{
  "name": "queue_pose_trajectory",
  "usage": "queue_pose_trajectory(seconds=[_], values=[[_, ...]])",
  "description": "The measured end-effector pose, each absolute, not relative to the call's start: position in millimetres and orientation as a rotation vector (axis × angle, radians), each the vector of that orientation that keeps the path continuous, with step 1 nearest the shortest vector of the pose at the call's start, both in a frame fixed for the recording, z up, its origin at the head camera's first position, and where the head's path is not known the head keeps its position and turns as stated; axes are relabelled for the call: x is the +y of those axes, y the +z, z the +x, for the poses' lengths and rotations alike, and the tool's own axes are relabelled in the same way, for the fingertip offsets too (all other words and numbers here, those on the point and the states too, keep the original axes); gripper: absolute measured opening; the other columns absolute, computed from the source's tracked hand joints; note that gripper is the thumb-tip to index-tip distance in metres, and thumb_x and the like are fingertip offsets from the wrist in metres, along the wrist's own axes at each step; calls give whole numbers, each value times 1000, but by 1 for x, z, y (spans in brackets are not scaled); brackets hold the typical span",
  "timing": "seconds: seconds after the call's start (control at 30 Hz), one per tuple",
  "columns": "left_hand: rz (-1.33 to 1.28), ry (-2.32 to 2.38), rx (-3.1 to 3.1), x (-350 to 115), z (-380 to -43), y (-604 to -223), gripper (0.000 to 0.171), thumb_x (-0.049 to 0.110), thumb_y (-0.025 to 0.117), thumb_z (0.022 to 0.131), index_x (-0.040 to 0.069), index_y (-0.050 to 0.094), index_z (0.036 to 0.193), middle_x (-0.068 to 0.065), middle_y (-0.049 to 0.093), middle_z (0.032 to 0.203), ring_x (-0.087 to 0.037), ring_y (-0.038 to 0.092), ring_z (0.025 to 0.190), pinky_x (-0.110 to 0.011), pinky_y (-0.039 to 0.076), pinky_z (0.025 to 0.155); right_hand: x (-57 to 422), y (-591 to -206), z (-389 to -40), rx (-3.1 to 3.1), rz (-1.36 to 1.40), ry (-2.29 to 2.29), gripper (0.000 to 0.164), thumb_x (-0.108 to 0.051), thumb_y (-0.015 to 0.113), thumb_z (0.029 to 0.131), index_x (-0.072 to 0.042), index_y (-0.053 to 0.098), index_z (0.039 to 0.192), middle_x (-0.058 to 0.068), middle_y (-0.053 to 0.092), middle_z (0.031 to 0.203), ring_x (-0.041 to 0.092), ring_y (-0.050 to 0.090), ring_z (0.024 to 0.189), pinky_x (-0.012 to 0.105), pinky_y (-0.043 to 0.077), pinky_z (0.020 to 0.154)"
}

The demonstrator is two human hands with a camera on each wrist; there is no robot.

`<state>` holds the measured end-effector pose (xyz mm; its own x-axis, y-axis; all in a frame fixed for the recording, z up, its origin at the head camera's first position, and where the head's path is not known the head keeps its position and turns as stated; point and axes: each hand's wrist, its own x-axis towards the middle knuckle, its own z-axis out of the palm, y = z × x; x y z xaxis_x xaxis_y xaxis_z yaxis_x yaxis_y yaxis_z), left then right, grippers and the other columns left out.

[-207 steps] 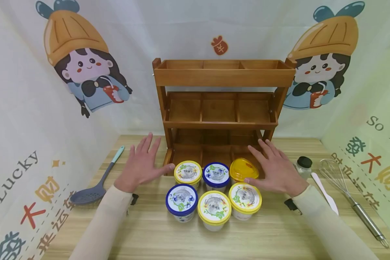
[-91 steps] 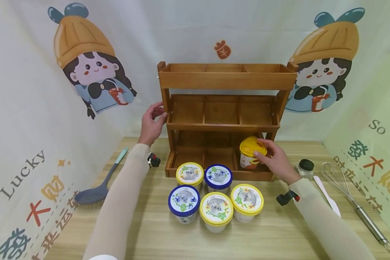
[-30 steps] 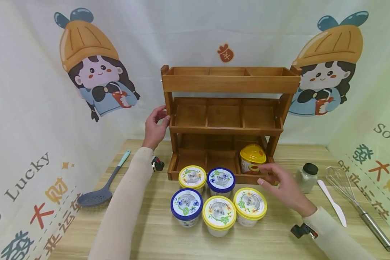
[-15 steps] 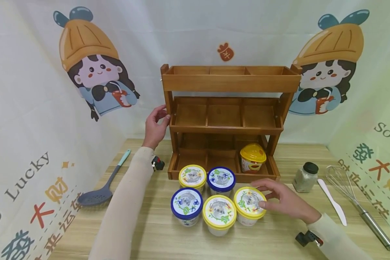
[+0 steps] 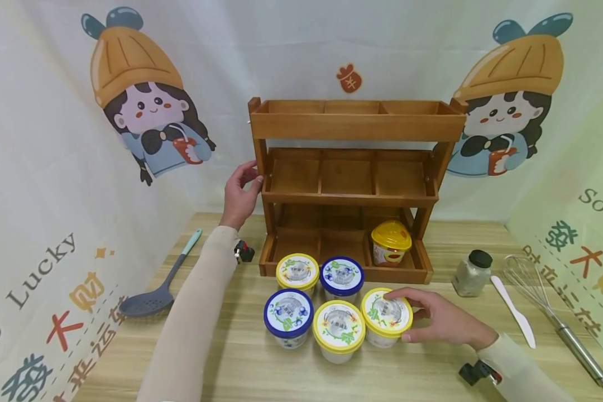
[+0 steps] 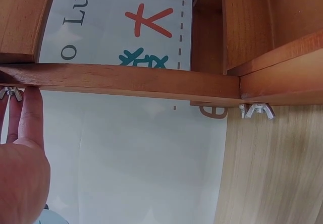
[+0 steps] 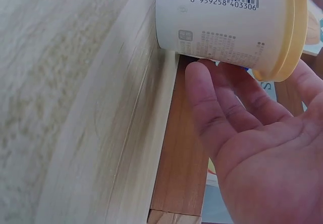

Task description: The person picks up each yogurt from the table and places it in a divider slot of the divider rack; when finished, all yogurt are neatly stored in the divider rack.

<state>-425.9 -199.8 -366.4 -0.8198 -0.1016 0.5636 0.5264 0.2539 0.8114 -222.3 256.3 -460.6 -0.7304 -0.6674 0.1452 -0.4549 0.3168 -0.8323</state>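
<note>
My left hand [image 5: 240, 200] rests its fingertips on the left post of a brown wooden tiered rack [image 5: 349, 127]. In the left wrist view its fingers [image 6: 31, 115] are straight against the post, beside a wing nut. My right hand [image 5: 444, 321] is at the right-hand yellow-lidded cup [image 5: 386, 315], its index finger over the lid and its thumb near the side. In the right wrist view the other fingers [image 7: 202, 88] curve loosely alongside the white cup wall; firm contact is unclear. A yellow dome-lidded cup [image 5: 391, 245] sits in the bottom tier's right compartment.
Before the rack stand two more yellow-lidded cups [image 5: 339, 328] [image 5: 297, 272] and two blue-lidded cups [image 5: 288, 314] [image 5: 341, 276]. A slotted spatula [image 5: 153, 300] lies left. A black-capped jar [image 5: 472, 273], white knife [image 5: 515, 312] and whisk [image 5: 548, 301] are at the right.
The yellow dome-lidded cup went from the table into the rack's bottom right compartment. My right hand let it go and moved down to the right-hand yellow-lidded cup; the left moved onto the post.
</note>
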Motion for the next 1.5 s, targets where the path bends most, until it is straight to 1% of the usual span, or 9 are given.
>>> queue_pose_trajectory(seconds=[0.17, 0.33, 0.53, 0.63, 0.87, 1.03, 1.17, 1.3, 1.5], values=[[-418, -1593, -1996, -204, -433, -373, 40, 13, 64, 106, 9, 61, 145, -15, 65, 126, -28, 64, 124, -41, 50, 114, 259, -463, -224, 2388, -1032, -1356, 65, -17, 86, 89, -13, 58, 147, 24, 57, 149, -1, 62, 123, 32, 62, 91], [-416, -1595, -1994, -204, -434, -373, 39, 12, 65, 105, 8, 62, 143, -17, 65, 126, -28, 64, 123, -43, 51, 113, 262, -457, -224, 2457, -1012, -1329, 61, -19, 86, 89, -16, 60, 145, 20, 60, 148, -1, 60, 124, 31, 62, 91], [-426, -1601, -1989, -205, -434, -374, 38, 12, 65, 105, 8, 62, 143, -18, 65, 127, -30, 64, 124, -53, 49, 114, 265, -446, -228, 2537, -1002, -1324, 62, -18, 86, 89, -17, 59, 145, 20, 58, 150, -3, 57, 124, 31, 62, 90], [-430, -1604, -1989, -205, -434, -373, 38, 13, 65, 105, 8, 62, 143, -18, 64, 126, -31, 64, 124, -55, 49, 114, 266, -440, -230, 2575, -1005, -1341, 64, -17, 86, 88, -17, 59, 146, 19, 59, 149, -2, 59, 123, 31, 62, 89], [-413, -1609, -2018, -205, -433, -374, 41, 14, 65, 106, 10, 60, 146, -17, 64, 130, -28, 63, 126, -41, 55, 108, 263, -423, -233, 2706, -934, -1310, 64, -21, 85, 91, -18, 57, 149, 17, 60, 149, 5, 63, 116, 30, 63, 88], [-409, -1623, -2011, -204, -432, -372, 41, 12, 63, 106, 9, 59, 147, -19, 63, 132, -31, 62, 128, -33, 55, 102, 258, -409, -239, 2761, -901, -1318, 63, -20, 83, 93, -17, 57, 150, 15, 63, 144, 10, 66, 107, 31, 63, 86], [-395, -1628, -2014, -201, -428, -368, 41, 8, 61, 106, 4, 58, 147, -24, 61, 134, -35, 61, 129, -31, 54, 102, 252, -400, -245, 2765, -861, -1370, 64, -18, 82, 94, -16, 56, 152, 15, 62, 142, 20, 67, 103, 28, 62, 83], [-385, -1628, -2030, -197, -414, -359, 41, 6, 60, 107, 2, 57, 147, -25, 61, 134, -36, 60, 131, -32, 54, 105, 246, -394, -253, 2782, -806, -1396, 65, -21, 81, 95, -15, 54, 154, 16, 59, 144, 29, 63, 106, 27, 60, 84], [-386, -1612, -2045, -193, -406, -354, 41, 7, 60, 107, 2, 56, 148, -24, 61, 134, -35, 60, 132, -37, 54, 108, 238, -391, -266, 2785, -795, -1428, 67, -21, 81, 95, -13, 52, 155, 17, 59, 143, 32, 64, 101, 26, 60, 82]])
